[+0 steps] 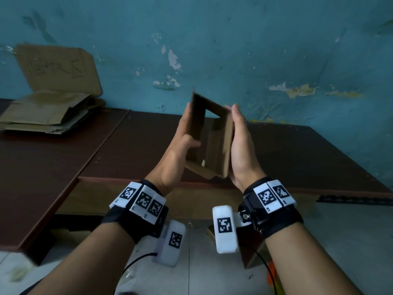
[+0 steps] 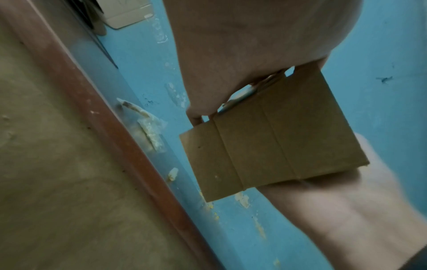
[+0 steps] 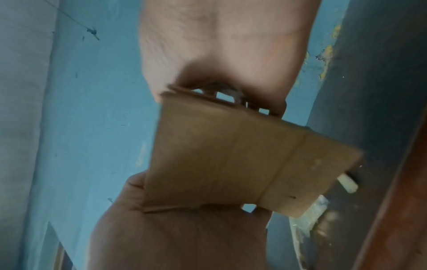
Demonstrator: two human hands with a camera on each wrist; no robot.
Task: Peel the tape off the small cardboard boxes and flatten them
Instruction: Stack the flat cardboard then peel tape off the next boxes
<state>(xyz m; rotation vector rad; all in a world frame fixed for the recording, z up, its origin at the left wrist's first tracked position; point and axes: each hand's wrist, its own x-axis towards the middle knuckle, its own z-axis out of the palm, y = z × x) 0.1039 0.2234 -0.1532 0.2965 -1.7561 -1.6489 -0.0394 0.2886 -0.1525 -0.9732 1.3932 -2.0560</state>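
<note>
A small brown cardboard box point(image 1: 219, 145) with both ends open is held in the air above the table, partly collapsed into a slanted tube. My left hand point(image 1: 180, 145) holds its left panel, thumb hooked over the near edge and fingers behind. My right hand point(image 1: 240, 141) presses flat against the right panel with straight fingers. The left wrist view shows the box point(image 2: 272, 146) from below, between my left hand point(image 2: 242, 45) and my right hand point(image 2: 346, 210). In the right wrist view the box point(image 3: 219, 155) sits between my right hand point(image 3: 219, 45) and left hand point(image 3: 184, 237).
A dark brown table point(image 1: 297, 156) stands against a peeling teal wall. At its back left lies a pile of flattened cardboard point(image 1: 42, 116), with one sheet point(image 1: 57, 69) leaning on the wall. Crumpled clear tape scraps point(image 2: 148, 127) lie by the wall.
</note>
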